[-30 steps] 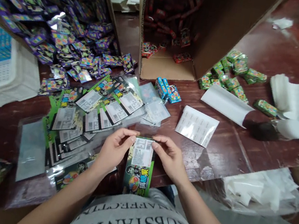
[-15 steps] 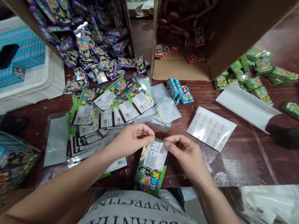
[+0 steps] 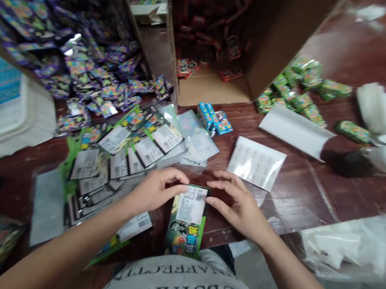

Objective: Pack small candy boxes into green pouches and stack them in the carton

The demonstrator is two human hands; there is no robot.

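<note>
A green and black printed packet [image 3: 182, 235] with a white label lies at the table's front edge, against the grey shirt. My left hand [image 3: 159, 187] pinches its upper left corner between thumb and fingers. On the other side, my right hand [image 3: 236, 204] has its fingers apart beside the upper right corner, holding nothing. Left of my hands, similar labelled packets [image 3: 120, 164] are fanned out in an overlapping pile. A white sheet of small printed labels [image 3: 257, 163] rests beyond my right hand.
Two cardboard boxes stand at the back, with purple packets [image 3: 94, 67] and red packets [image 3: 187, 67]. Blue packets [image 3: 214, 118], green packets [image 3: 300, 88], a curled paper [image 3: 296, 132], a white basket [image 3: 34, 111] and plastic with white scraps [image 3: 350, 244] lie around.
My right hand has let go of the packet's top corner and its fingers have spread. My left hand stays at the other corner. The view has shifted to the right.
</note>
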